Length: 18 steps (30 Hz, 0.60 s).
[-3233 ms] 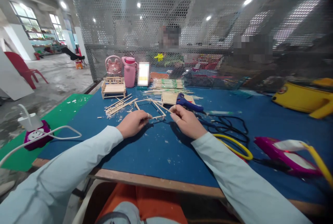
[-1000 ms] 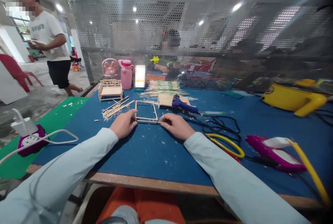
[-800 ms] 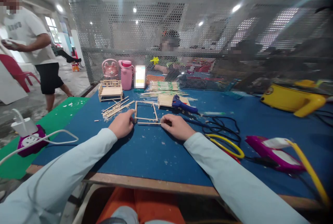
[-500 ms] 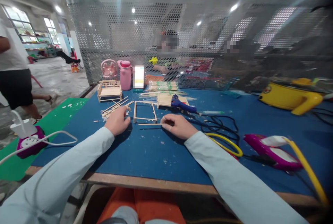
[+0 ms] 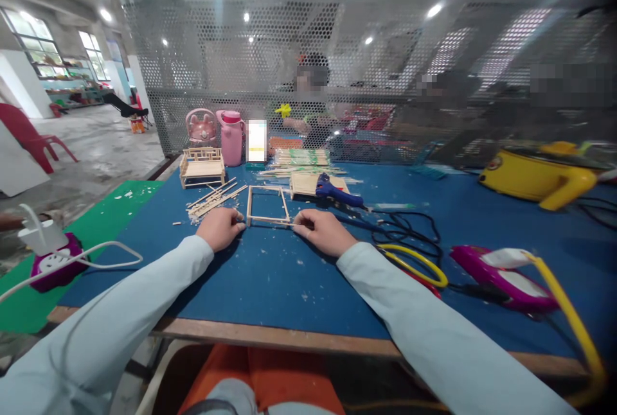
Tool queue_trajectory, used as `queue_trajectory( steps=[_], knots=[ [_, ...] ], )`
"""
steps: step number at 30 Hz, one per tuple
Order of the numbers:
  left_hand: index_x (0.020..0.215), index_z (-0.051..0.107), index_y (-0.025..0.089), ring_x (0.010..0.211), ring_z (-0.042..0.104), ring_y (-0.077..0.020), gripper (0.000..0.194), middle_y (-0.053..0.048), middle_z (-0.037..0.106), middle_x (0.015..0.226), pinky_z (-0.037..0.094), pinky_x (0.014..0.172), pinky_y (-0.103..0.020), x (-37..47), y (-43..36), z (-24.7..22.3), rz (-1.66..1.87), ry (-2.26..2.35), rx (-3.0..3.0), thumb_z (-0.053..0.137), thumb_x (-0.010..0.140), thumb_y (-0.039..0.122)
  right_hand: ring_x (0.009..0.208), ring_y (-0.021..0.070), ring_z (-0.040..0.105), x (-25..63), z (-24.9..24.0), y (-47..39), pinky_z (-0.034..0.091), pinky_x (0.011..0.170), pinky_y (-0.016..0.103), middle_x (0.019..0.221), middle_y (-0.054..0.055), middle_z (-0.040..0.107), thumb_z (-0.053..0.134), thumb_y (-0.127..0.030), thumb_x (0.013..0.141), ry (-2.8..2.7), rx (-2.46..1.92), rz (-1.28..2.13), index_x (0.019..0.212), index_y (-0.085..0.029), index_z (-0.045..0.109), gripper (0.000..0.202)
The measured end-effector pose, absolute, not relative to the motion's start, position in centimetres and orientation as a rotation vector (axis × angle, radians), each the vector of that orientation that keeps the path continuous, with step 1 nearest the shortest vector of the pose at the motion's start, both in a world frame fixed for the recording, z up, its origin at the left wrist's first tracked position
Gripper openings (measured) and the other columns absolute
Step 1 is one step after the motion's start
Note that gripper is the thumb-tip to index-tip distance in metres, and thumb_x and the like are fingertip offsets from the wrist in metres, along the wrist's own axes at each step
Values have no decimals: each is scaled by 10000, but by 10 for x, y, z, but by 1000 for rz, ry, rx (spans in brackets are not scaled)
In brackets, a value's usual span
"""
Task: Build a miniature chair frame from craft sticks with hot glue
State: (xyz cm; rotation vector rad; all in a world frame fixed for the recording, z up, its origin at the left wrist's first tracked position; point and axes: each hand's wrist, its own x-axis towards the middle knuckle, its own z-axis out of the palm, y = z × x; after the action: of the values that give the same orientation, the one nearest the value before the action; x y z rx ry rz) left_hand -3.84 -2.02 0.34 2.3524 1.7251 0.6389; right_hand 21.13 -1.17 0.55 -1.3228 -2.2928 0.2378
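Observation:
A small open frame of thin wooden sticks [image 5: 268, 218] stands on the blue table in front of me. My right hand [image 5: 322, 230] pinches a thin wooden stick [image 5: 284, 223], which lies along the frame's near side. At the frame's near left corner, my left hand [image 5: 219, 229] has its fingers curled in; whether they grip anything is hidden. Behind that hand is a pile of loose sticks [image 5: 216, 200]. A blue glue gun [image 5: 337, 191] rests on a flat stick panel [image 5: 303, 185] beyond my right hand.
A miniature wooden bench [image 5: 202, 167], a pink bottle [image 5: 232, 139] and a lit phone [image 5: 257, 142] stand at the back, before a perforated metal screen [image 5: 193, 49]. On the right are cables [image 5: 409, 235], a purple power strip [image 5: 504, 280] and a yellow pot [image 5: 520, 177].
My right hand has brought the stick left and away from me to the frame's near side. My left hand has shifted slightly right, to the corner. The person at left has mostly left the view.

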Motion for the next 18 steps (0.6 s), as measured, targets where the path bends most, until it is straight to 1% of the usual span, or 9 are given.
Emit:
queue_trajectory(
  steps=[6, 18],
  knots=[
    [801, 716, 202, 681, 598, -196, 250, -66, 686, 742, 419, 623, -278, -36, -18, 1, 622, 1683, 2369, 529, 762, 363, 629, 133, 521, 209, 6, -13, 382, 599, 244, 686, 31, 604, 540, -214, 736, -2324, -1327, 213, 684, -166, 587, 85],
    [847, 715, 216, 703, 609, -211, 266, -69, 691, 755, 414, 614, -282, -34, -18, 2, 585, 1729, 2387, 520, 774, 381, 645, 135, 518, 206, 7, -14, 372, 603, 241, 705, 37, 601, 534, -219, 752, -2318, -1357, 195, 698, -163, 588, 95]
  ],
)
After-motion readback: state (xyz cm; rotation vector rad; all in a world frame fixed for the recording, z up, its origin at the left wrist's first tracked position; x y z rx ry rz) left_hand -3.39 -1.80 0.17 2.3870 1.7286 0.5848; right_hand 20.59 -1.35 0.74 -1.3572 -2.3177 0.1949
